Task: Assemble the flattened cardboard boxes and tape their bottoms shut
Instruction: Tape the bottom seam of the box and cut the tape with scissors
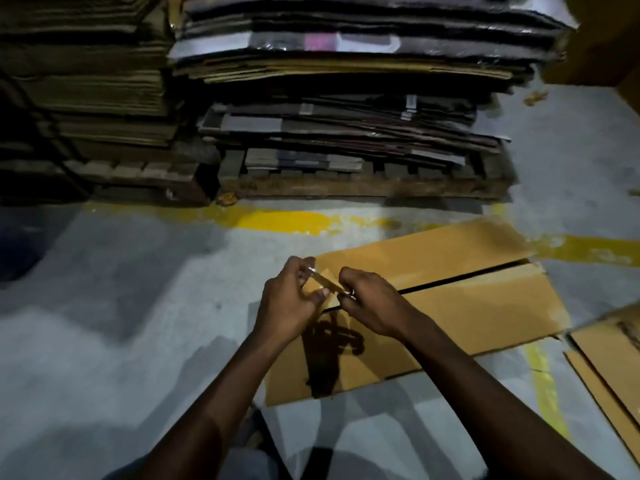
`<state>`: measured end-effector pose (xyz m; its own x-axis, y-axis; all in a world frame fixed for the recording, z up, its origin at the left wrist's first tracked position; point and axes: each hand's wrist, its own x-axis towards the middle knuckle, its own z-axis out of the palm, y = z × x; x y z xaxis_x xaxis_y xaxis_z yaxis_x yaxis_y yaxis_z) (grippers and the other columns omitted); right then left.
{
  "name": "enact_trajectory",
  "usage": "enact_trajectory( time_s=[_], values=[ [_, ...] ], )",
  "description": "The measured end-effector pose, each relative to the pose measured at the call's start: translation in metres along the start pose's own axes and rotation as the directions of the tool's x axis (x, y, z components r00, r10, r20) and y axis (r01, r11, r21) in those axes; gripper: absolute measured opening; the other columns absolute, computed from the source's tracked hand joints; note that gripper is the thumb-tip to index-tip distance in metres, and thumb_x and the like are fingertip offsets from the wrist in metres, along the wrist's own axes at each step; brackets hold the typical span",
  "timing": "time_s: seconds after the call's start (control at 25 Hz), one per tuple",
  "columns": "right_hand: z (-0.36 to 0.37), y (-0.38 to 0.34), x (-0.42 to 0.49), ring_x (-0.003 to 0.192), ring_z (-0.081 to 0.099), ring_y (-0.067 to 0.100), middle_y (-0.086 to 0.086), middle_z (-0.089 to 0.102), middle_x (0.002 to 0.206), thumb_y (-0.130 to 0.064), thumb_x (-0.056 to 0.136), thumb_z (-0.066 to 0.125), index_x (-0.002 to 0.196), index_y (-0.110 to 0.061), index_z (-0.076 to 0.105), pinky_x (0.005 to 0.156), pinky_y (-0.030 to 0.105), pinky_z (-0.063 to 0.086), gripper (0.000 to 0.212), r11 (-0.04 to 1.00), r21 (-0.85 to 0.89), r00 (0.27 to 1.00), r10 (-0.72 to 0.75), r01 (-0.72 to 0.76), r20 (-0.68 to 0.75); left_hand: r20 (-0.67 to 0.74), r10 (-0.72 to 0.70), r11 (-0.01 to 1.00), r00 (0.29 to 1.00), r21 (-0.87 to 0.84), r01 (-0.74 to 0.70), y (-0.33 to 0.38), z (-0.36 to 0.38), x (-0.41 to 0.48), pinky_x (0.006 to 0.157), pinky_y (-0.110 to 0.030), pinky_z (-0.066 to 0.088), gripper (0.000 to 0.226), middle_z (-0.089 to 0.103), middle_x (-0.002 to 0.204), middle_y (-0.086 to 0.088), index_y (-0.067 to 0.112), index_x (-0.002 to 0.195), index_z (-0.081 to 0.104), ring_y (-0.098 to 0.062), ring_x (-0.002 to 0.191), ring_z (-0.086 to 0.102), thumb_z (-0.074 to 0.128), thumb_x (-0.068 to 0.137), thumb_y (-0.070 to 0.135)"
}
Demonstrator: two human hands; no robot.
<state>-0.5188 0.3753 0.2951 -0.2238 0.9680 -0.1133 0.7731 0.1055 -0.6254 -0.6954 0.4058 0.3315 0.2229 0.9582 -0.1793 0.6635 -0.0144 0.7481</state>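
Pinching what appears to be a tape strip [325,281], I am holding it between left hand [290,299] and right hand [372,301], above the box [450,292] lying on the floor [121,289].

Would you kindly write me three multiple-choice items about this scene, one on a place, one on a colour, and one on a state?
1. Where do the stacks of flattened cardboard rest?
A. On wooden pallets
B. On a metal shelf
C. Inside a bin

2. What colour is the painted line on the floor?
A. Red
B. Yellow
C. Blue

3. What is the state of the seam between the box's two flaps?
A. Sealed along its whole length
B. Open as a dark gap
C. Stapled shut

Answers:
1. A, a wooden pallet shows beneath the stack.
2. B, the paint is bright yellow.
3. B, a dark gap runs between the flaps, while the left hand and right hand stretch a strip of tape at its near end.
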Motion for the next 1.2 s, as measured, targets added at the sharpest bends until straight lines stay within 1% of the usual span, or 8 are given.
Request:
enact_trajectory(
  time_s=[0.12,0.28,0.44,0.56,0.8,0.96,1.08,1.2],
  values=[
    [0.001,-0.002,0.017,0.064,0.049,0.022,-0.002,0.050,0.068,-0.026,0.093,0.053,0.087,-0.028,0.040,0.058,0.038,0.033,0.014,1.000,0.027,0.994,0.002,-0.005,0.108,0.029,0.007,1.000,1.000,-0.022,-0.006,-0.003,-0.013,0.007,0.069,-0.031,0.052,0.037,0.064,0.090,0.008,0.030,0.110,0.055,-0.017,0.083,0.063,0.073,0.080,0.018],
    [-0.007,-0.022,0.037,0.073,0.059,0.020,-0.006,0.062,0.070,-0.029,0.078,0.064,0.067,-0.036,0.055,0.070,0.040,0.047,0.016,0.986,0.153,0.995,0.049,-0.062,0.084,0.013,-0.033,0.998,0.999,-0.056,0.033,-0.014,-0.033,0.014,0.060,-0.026,0.047,0.020,0.067,0.081,0.008,0.031,0.085,0.068,-0.013,0.071,0.061,0.073,0.077,0.013],
    [-0.011,-0.036,0.038,0.066,0.055,0.014,-0.008,0.059,0.069,-0.028,0.087,0.066,0.075,-0.028,0.063,0.063,0.034,0.040,0.012,0.975,0.224,0.999,0.006,0.003,-0.039,-0.002,-0.043,0.978,0.999,-0.204,0.042,-0.013,-0.054,0.017,0.063,-0.023,0.045,0.022,0.071,0.079,0.008,0.028,0.077,0.072,-0.009,0.074,0.063,0.074,0.072,0.007],
    [-0.001,-0.033,0.025,0.060,0.046,0.009,-0.010,0.049,0.062,-0.035,0.092,0.060,0.074,-0.032,0.059,0.060,0.033,0.034,0.018,0.927,0.374,0.998,-0.011,0.032,-0.059,0.002,-0.004,0.987,1.000,-0.159,0.004,-0.009,-0.051,0.010,0.064,-0.024,0.046,0.019,0.071,0.078,0.006,0.027,0.075,0.072,-0.011,0.074,0.063,0.075,0.071,0.009],
    [0.002,-0.024,0.039,0.076,0.059,0.020,-0.009,0.059,0.071,-0.052,0.083,0.052,0.089,-0.019,0.067,0.073,0.034,0.032,0.037,0.999,-0.020,0.967,-0.036,0.032,-0.253,-0.065,-0.130,0.980,0.989,-0.159,0.118,-0.017,-0.040,0.019,0.064,-0.030,0.044,0.006,0.070,0.079,-0.004,0.019,0.078,0.069,-0.021,0.075,0.062,0.074,0.075,0.019],
    [0.031,-0.011,0.056,0.086,0.056,0.028,-0.006,0.059,0.076,-0.051,0.087,0.047,0.090,-0.021,0.061,0.076,0.036,0.027,0.033,0.993,-0.115,0.971,-0.029,0.002,-0.238,-0.050,-0.205,0.978,0.977,-0.040,0.203,-0.026,-0.032,0.029,0.065,-0.030,0.044,0.005,0.068,0.080,-0.007,0.021,0.079,0.068,-0.025,0.078,0.062,0.072,0.078,0.020],
    [0.025,0.031,0.072,0.091,0.057,0.032,0.004,0.067,0.086,-0.055,0.092,0.032,0.094,-0.021,0.057,0.073,0.039,0.027,0.042,0.979,-0.123,0.946,0.119,-0.162,-0.302,-0.033,-0.200,0.976,0.979,0.084,0.202,-0.043,-0.033,0.034,0.063,-0.029,0.041,0.011,0.065,0.073,-0.006,0.017,0.069,0.066,-0.026,0.078,0.062,0.073,0.077,0.021],
    [0.028,0.081,0.084,0.094,0.054,0.036,0.009,0.070,0.094,-0.052,0.093,0.033,0.101,-0.021,0.058,0.070,0.040,0.027,0.040,0.881,-0.447,0.973,0.060,-0.157,-0.223,-0.069,-0.226,0.974,0.972,0.000,0.227,-0.054,-0.032,0.040,0.067,-0.033,0.043,0.010,0.067,0.080,-0.009,0.013,0.073,0.067,-0.028,0.080,0.061,0.071,0.081,0.018]
  ],
)
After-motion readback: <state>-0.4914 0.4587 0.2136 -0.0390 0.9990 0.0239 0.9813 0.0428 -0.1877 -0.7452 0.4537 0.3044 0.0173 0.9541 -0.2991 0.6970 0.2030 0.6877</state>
